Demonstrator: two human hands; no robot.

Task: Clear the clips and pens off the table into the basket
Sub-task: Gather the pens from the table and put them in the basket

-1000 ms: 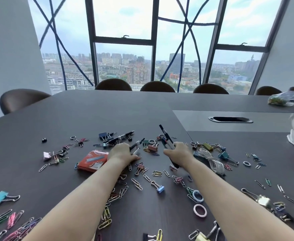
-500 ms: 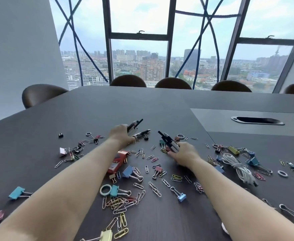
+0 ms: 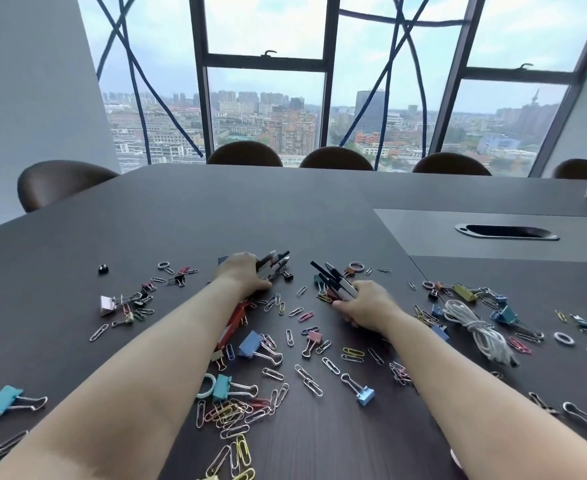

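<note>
My left hand (image 3: 240,273) is closed around a bundle of dark pens (image 3: 274,263) whose tips point up and to the right. My right hand (image 3: 366,303) grips a second bundle of black pens (image 3: 332,280) that fans out toward the upper left. Both hands rest low on the dark table (image 3: 216,216). Many paper clips (image 3: 231,415) and binder clips lie scattered around both arms, among them a blue binder clip (image 3: 252,344) and a teal one (image 3: 224,386). No basket is in view.
A red box (image 3: 235,322) lies partly under my left forearm. A coiled white cable (image 3: 475,327) lies at the right. A cable slot (image 3: 507,232) is set in the table's back right. Chairs (image 3: 245,154) line the far edge in front of the windows.
My left hand has gathered more pens off the table and now holds a bundle. My right hand keeps its pens, shifted slightly. The camera has tilted, so the basket side at right has left the view.
</note>
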